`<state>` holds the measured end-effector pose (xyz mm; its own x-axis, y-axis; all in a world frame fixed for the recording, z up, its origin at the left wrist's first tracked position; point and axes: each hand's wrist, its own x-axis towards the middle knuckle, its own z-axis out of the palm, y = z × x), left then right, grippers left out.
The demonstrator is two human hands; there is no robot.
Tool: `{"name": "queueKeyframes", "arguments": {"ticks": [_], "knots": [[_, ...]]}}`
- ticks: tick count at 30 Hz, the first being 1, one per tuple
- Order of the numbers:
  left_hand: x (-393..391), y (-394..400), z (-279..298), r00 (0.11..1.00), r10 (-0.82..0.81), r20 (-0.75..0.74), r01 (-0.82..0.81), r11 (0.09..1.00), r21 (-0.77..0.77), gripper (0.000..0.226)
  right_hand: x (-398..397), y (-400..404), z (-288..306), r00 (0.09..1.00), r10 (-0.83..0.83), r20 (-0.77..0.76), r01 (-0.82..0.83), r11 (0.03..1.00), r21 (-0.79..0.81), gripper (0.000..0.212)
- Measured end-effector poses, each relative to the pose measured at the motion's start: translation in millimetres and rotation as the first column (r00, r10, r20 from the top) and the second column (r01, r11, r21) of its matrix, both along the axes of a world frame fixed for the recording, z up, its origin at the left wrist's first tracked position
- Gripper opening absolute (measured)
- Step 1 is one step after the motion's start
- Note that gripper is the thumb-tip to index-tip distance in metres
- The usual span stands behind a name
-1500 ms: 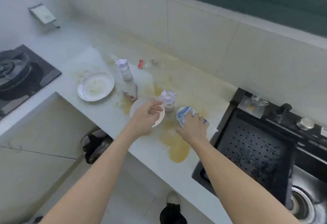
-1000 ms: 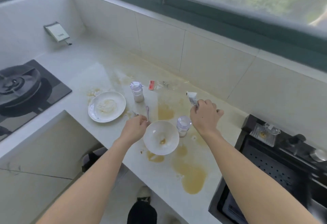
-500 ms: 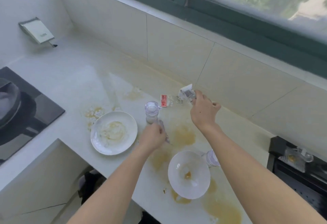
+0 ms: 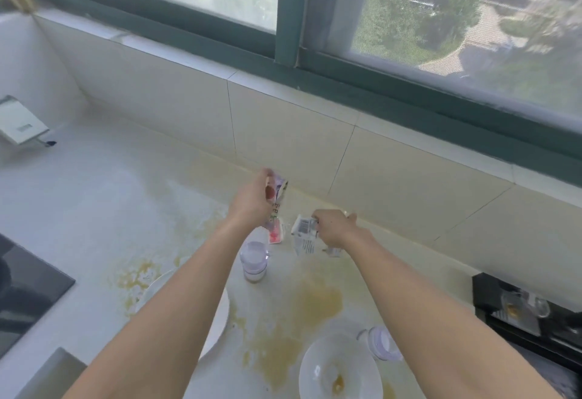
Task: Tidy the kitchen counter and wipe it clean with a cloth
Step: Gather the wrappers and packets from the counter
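Observation:
My left hand (image 4: 252,200) is raised over the back of the counter (image 4: 94,197), closed on a crumpled red and white wrapper (image 4: 275,209). My right hand (image 4: 333,227) grips a white wrapper with a barcode (image 4: 304,234) just above the counter. A clear shaker jar (image 4: 254,261) stands below my hands. A white plate (image 4: 220,313) lies partly under my left forearm. A white bowl (image 4: 340,370) sits near the front edge, with a second jar (image 4: 381,343) beside it. Yellow-brown spills (image 4: 315,301) stain the counter.
A black stove top (image 4: 28,291) is at the left. A black sink rack with a glass (image 4: 516,307) is at the right. A white holder (image 4: 19,121) hangs on the left wall. Tiled backsplash and a window lie behind.
My left hand moved up from beside the jar and lifted the red and white wrapper. My right hand still holds the white wrapper. The view has tilted up toward the window.

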<state>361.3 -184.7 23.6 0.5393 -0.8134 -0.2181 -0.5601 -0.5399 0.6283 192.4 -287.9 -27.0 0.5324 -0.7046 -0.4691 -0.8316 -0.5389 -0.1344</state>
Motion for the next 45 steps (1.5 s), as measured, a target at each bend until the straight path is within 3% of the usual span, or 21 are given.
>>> {"name": "queueKeyframes", "arguments": {"ticks": [2,6,13,17,21,23,26,30,38,42,45], "knots": [[17,-14,-21,1.000,-0.009,-0.001,0.009,0.997,0.072,0.049,15,-12,-14,0.998,0.045,-0.054,-0.044,0.999,0.033,0.025],[40,-39,-57,0.997,-0.078,-0.004,0.077,0.983,0.169,0.027,27,-42,-58,0.983,0.134,-0.122,-0.130,0.991,0.038,0.033],[51,-39,-81,0.992,0.031,-0.123,-0.028,0.999,0.030,0.016,34,-47,-84,0.979,0.179,-0.092,-0.190,0.973,-0.129,0.013],[50,-25,-69,0.985,0.090,-0.146,-0.097,0.995,-0.038,0.014,32,-43,-67,0.982,0.190,0.023,-0.185,0.974,-0.132,0.020],[44,-4,-41,0.972,0.178,-0.153,-0.196,0.975,-0.108,0.020,33,-41,-18,0.965,0.188,0.182,-0.144,0.962,-0.231,0.054],[39,11,-18,0.960,0.225,-0.168,-0.251,0.956,-0.150,0.022,36,-34,11,0.950,0.132,0.282,-0.063,0.968,-0.241,0.060],[32,44,18,0.929,0.321,-0.183,-0.357,0.906,-0.226,0.016,46,-13,52,0.871,0.084,0.483,0.032,0.973,-0.228,0.031],[18,115,64,0.872,0.441,-0.213,-0.489,0.811,-0.321,0.010,65,44,103,0.621,0.097,0.778,0.041,0.987,-0.156,0.019],[-23,312,92,0.643,0.704,-0.301,-0.757,0.526,-0.387,0.012,83,228,145,0.322,0.101,0.941,-0.166,0.985,-0.048,0.014],[-48,403,65,0.521,0.799,-0.300,-0.841,0.422,-0.337,0.005,73,326,121,0.329,0.047,0.943,-0.292,0.955,0.055,0.013],[-59,454,27,0.436,0.841,-0.320,-0.895,0.370,-0.247,0.009,63,383,83,0.425,0.040,0.904,-0.355,0.926,0.126,0.011]]}}
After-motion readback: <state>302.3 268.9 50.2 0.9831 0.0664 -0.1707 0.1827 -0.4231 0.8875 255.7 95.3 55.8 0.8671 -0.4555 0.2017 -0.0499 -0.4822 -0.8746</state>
